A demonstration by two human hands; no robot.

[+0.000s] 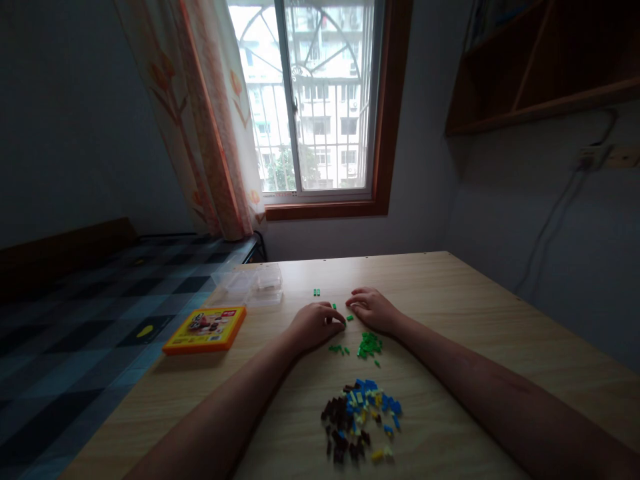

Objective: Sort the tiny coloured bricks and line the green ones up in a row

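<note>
My left hand rests on the table with its fingers curled and thumb and fingertip close together; anything between them is too small to make out. Just right of its fingertips lies a small green building brick. My right hand lies palm down beyond it, fingers stretched apart, holding nothing visible. Another green brick sits just behind my left hand, and a pair of green bricks stands side by side farther back. Nearer me are a heap of green bricks and a few scattered green pieces.
A mixed pile of brown, blue, yellow and cream bricks lies on the wooden table closest to me. At left are a yellow-orange box and clear plastic containers. A bed adjoins the table's left side.
</note>
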